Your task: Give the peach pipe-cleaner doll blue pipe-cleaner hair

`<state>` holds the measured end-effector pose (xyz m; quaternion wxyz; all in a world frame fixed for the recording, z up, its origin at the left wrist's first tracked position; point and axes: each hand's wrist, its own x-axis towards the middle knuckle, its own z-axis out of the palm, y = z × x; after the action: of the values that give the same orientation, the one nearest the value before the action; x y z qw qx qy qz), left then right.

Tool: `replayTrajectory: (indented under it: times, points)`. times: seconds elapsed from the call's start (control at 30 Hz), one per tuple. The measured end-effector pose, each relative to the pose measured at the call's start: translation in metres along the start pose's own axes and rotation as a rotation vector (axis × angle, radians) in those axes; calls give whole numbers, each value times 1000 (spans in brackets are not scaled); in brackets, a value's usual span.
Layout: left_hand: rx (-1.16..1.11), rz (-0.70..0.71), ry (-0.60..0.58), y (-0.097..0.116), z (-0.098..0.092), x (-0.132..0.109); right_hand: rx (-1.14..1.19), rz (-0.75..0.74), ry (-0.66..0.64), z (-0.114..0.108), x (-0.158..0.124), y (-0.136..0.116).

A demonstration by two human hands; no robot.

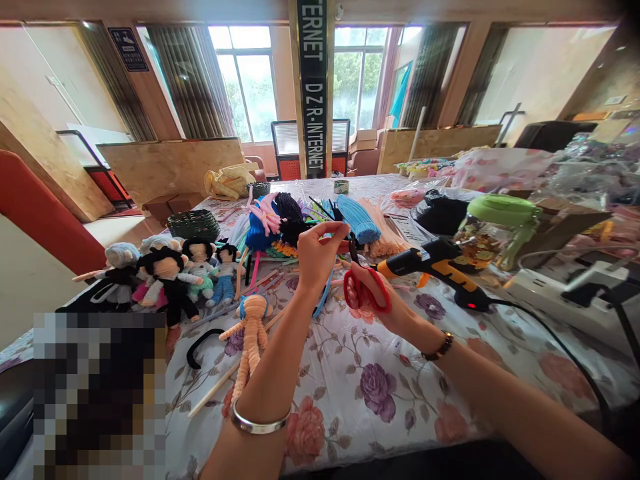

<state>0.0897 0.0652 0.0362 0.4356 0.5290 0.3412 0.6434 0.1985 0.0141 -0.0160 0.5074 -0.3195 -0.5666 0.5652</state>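
My left hand [320, 250] is raised over the middle of the table, thumb and fingertips pinched together; whatever is between them is too small to make out. Close beside it, my right hand [395, 313] holds a pair of scissors [388, 300] by the red handles, the dark blades pointing up at the left fingertips. Under my left forearm lies a peach doll [254, 327] of fuzzy pipe cleaners with a blue band on its head. Bundles of blue pipe cleaners [360, 219] and peach pipe cleaners [386, 232] lie just behind the hands. A curved black pipe cleaner [196, 347] rests left of the doll.
Several finished dolls [167, 273] sit at the left. A black and orange glue gun [445, 267], its red light on, lies right of my hands, its cable trailing to the right. Beyond are a green lidded jar [503, 210], a black bag [440, 212] and a dark basket [194, 225].
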Motion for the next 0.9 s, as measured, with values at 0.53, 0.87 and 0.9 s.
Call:
replayTrajectory:
  times: [0.53, 0.87, 0.9]
  points:
    - [-7, 16, 22, 0, -1, -1, 98, 79, 24, 1, 0, -1]
    - [-36, 8, 22, 1, 0, 0, 76, 68, 57, 0, -2, -2]
    - [-37, 7, 23, 1, 0, 0, 67, 64, 58, 0, -2, -1]
